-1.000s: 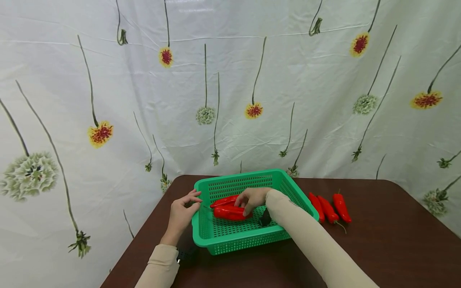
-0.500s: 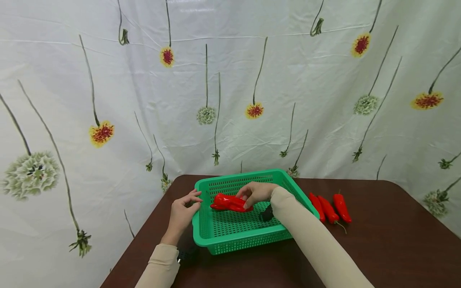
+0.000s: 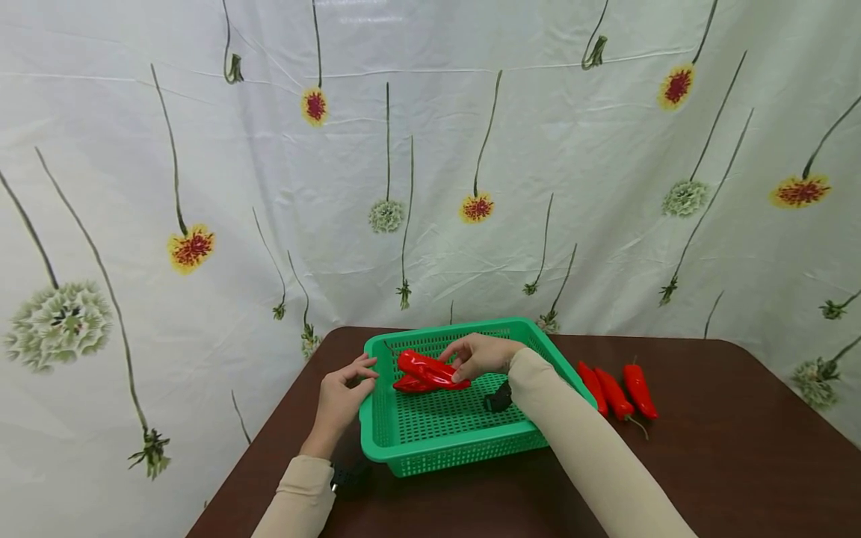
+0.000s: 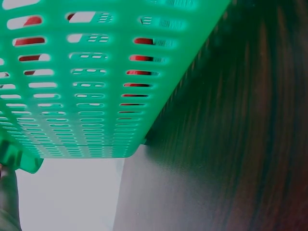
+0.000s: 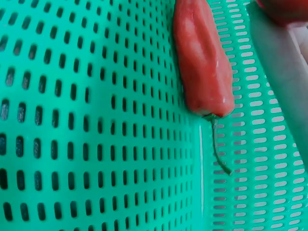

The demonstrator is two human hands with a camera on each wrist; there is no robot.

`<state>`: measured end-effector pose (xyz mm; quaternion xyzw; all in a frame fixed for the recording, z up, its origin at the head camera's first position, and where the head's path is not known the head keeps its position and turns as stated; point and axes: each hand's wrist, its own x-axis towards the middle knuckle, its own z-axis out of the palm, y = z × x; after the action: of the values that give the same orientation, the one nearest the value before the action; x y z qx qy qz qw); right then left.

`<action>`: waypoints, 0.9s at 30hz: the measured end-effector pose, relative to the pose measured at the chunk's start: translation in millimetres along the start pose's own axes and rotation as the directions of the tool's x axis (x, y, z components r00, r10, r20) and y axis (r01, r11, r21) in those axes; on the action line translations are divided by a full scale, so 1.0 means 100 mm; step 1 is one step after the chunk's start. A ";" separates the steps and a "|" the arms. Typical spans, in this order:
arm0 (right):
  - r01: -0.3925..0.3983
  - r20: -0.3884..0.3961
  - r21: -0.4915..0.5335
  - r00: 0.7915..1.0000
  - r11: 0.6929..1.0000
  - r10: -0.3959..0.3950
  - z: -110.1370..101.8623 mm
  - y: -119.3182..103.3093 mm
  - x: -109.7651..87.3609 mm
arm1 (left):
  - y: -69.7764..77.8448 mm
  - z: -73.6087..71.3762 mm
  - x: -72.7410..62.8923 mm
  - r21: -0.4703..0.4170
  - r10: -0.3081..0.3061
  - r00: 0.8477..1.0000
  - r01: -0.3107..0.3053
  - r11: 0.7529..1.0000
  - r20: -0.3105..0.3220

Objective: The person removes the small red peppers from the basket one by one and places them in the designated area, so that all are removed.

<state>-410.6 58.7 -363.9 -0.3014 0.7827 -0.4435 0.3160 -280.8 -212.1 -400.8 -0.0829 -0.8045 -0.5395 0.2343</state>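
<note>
My right hand [image 3: 483, 354] pinches a red pepper [image 3: 422, 365] inside the green basket [image 3: 464, 452], its far end lifted toward the back left. Beneath it, another red pepper [image 3: 409, 385] lies on the basket floor; its stem and the basket slots show plainly in the right wrist view, where this lower pepper [image 5: 204, 62] sits near the wall. At the top right corner there, a bit of the held pepper [image 5: 286, 8] shows above a finger [image 5: 284, 82]. My left hand [image 3: 339, 400] holds the basket's left rim with bent fingers and thumb.
To the right of the basket, several red peppers [image 3: 613, 392] lie side by side on the dark wooden table [image 3: 726, 448]. A flowered cloth [image 3: 430, 172] hangs behind the table. The left wrist view shows the basket's slotted outer wall [image 4: 86, 96] up close.
My right hand has raised the pepper and shifted it toward the back of the basket, turning it so its left end points up. The left hand stays at the rim.
</note>
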 end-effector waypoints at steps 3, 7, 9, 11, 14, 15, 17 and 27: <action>0.001 -0.014 0.000 1.000 1.000 -0.001 0.00 -0.02 -0.01 | 0.00 0.00 0.00 -0.002 -0.003 1.000 0.003 1.000 0.001; -0.017 -0.052 0.007 0.999 1.000 0.017 0.01 -0.06 -0.02 | 0.00 0.00 -0.01 -0.012 -0.005 1.000 0.005 1.000 0.001; -0.033 -0.070 0.029 0.997 0.999 0.035 0.01 -0.09 -0.03 | 0.00 0.00 -0.01 -0.019 -0.003 1.000 0.003 1.000 0.000; -0.045 -0.089 0.051 0.995 0.998 0.049 0.02 -0.11 -0.04 | 0.01 0.00 -0.01 -0.023 0.000 1.000 0.000 1.000 -0.001; -0.065 -0.110 0.102 0.991 0.993 0.077 0.04 -0.14 -0.06 | 0.01 0.00 -0.01 -0.024 0.005 1.000 -0.005 1.000 -0.004; -0.070 -0.115 0.118 0.990 0.991 0.084 0.05 -0.15 -0.06 | 0.01 0.00 -0.01 -0.021 0.005 1.000 -0.005 1.000 -0.006; -0.077 -0.125 0.135 0.988 0.988 0.094 0.06 -0.16 -0.07 | 0.02 0.00 -0.01 -0.016 0.003 1.000 -0.003 1.000 -0.008; -0.080 -0.224 0.226 0.966 0.971 0.131 0.09 -0.21 -0.13 | 0.03 0.00 -0.02 -0.012 -0.008 1.000 0.008 1.000 -0.006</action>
<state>-391.7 55.4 -346.1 -0.1678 0.7773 -0.5409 0.2740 -278.4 -210.5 -399.5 -0.0795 -0.8007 -0.5456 0.2341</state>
